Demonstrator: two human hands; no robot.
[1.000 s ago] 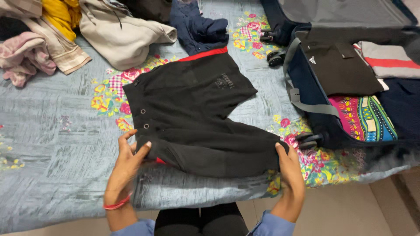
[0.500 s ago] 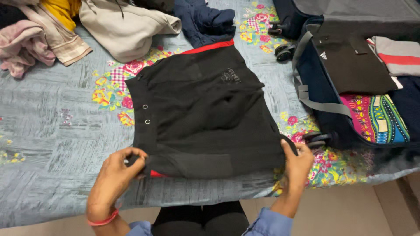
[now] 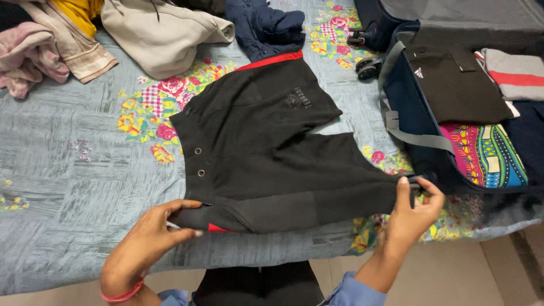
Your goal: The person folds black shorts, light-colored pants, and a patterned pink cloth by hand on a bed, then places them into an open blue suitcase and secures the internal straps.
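A black pair of shorts (image 3: 272,153) with a red waistband edge and metal eyelets lies spread on the grey flowered bedsheet (image 3: 73,187). My left hand (image 3: 156,232) pinches the near left corner of the shorts at the waistband. My right hand (image 3: 413,212) grips the near right end of the leg, next to the suitcase. Both hands hold the fabric at the bed's front edge.
An open dark blue suitcase (image 3: 396,107) at the right holds folded black, grey-red and bright patterned clothes. Loose clothes lie along the back: pink (image 3: 28,56), beige (image 3: 158,34), yellow (image 3: 73,14) and navy (image 3: 266,28) garments. Floor shows below the bed edge.
The shorts had been folded into a squarer shape half a second ago; now the right leg is pulled out sideways toward the suitcase. Both hands keep hold of the near edge.
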